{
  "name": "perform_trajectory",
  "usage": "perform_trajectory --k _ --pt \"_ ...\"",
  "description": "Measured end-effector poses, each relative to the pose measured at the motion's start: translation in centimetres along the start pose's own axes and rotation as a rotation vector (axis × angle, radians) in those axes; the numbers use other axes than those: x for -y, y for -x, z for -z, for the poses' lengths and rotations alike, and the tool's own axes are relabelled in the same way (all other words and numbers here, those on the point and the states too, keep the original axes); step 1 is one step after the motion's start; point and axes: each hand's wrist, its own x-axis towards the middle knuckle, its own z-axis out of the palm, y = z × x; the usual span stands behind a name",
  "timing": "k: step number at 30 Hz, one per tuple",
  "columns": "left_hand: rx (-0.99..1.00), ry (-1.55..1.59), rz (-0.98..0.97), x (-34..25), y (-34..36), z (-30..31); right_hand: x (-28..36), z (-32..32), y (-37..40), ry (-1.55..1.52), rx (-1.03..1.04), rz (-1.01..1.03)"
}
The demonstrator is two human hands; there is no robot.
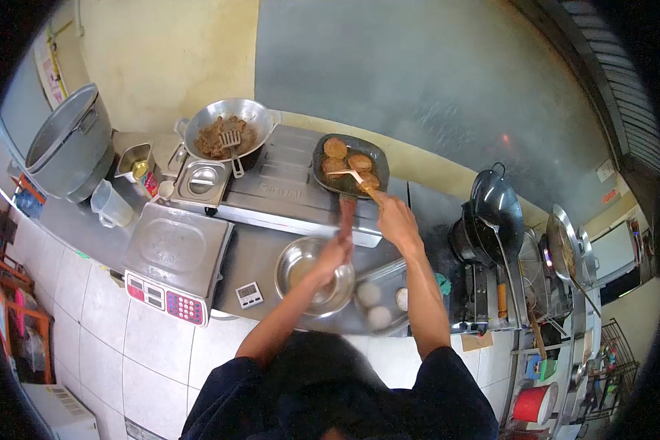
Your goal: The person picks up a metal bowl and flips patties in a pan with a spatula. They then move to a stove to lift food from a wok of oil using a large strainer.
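My left hand (336, 253) is closed around the reddish-brown handle (347, 213) of a dark square frying pan (320, 170). Several browned round patties (335, 148) lie in the pan. My right hand (397, 221) grips a spatula by its wooden handle (372, 193); the pale head (348, 173) reaches among the patties. Under my left forearm stands a steel bowl (282, 275), partly hidden, with a little something pale at its bottom. Beside it, a metal tray (393, 272) holds pale round pieces (379, 317).
Left of me are a digital scale (172, 242), a small timer (249, 295), a plastic jug (111, 204) and a large pot (70, 147). A wok (253, 114) of browned meat with a slotted turner (231, 139) sits behind. Burners with a black wok (502, 198) stand at right.
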Motion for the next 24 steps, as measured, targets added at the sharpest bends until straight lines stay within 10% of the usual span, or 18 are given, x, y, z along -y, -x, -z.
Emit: perform_trajectory --k 24 --pt "0.010 0.013 0.003 -0.1 0.0 0.4 -3.7 -0.4 -1.9 -0.187 0.002 -0.009"
